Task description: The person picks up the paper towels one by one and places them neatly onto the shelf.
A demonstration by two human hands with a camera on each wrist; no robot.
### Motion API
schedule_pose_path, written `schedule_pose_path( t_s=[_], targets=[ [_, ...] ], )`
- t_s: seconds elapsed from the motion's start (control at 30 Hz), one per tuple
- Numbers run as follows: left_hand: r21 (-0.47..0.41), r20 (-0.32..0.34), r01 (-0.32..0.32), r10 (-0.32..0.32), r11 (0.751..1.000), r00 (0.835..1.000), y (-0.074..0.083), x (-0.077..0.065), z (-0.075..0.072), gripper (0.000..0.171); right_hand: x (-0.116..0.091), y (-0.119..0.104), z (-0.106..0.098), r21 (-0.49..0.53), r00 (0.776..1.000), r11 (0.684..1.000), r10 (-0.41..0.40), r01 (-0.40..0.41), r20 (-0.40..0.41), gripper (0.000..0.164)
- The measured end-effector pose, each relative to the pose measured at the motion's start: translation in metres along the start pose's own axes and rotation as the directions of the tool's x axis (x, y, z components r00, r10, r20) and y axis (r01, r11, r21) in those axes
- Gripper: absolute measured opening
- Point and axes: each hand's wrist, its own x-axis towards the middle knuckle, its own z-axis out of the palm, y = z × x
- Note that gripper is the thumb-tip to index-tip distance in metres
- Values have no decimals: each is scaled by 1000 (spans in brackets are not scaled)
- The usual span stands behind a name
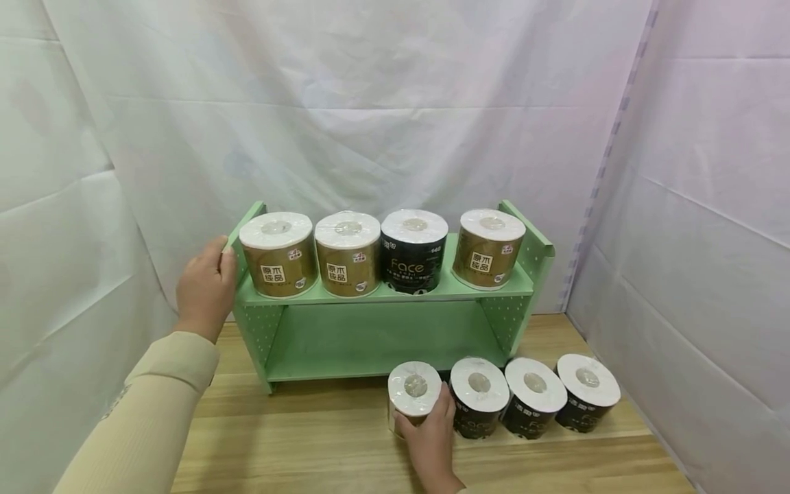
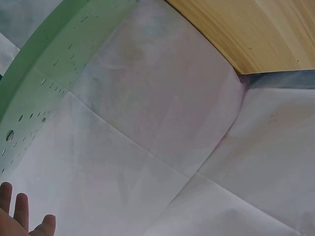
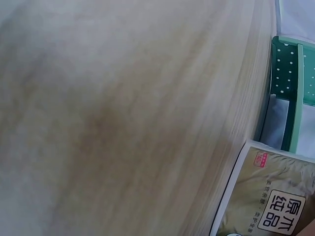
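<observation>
A gold-wrapped toilet roll (image 1: 415, 390) stands at the front of the wooden table, its printed side also large in the right wrist view. My right hand (image 1: 430, 439) grips it from the near right, thumb in front and fingers along its right side. At the left end of a green two-tier shelf (image 1: 382, 336), my left hand (image 1: 206, 288) holds the side panel by its front edge. Parts of the left fingers (image 2: 22, 211) show in the left wrist view beside the perforated panel. On the upper tier stand gold rolls (image 1: 278, 264) and one black roll (image 1: 412, 257).
Three black-wrapped rolls (image 1: 478, 401) stand in a row to the right of my right hand, the nearest one right beside my fingers. White cloth (image 1: 382, 103) hangs behind and on both sides. Between the black roll and the rightmost gold roll (image 1: 490, 254) upstairs is a gap.
</observation>
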Motion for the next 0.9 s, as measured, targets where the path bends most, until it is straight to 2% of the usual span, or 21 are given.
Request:
schedule_pose_path(
  t_s=[0.27, 0.63, 0.9],
  targets=[
    [-7, -15, -12, 12, 1000, 1000, 0, -1, 1, 43, 3, 3, 4, -2, 1000, 1000, 0, 0, -1, 111],
    [-6, -34, -5, 5, 1000, 999, 2, -1, 1, 43, 8, 5, 4, 32, 999, 999, 39, -40, 12, 113],
    [-4, -11, -2, 2, 1000, 1000, 1, -1, 0, 43, 7, 5, 3, 67, 1000, 998, 8, -8, -10, 110]
  ],
)
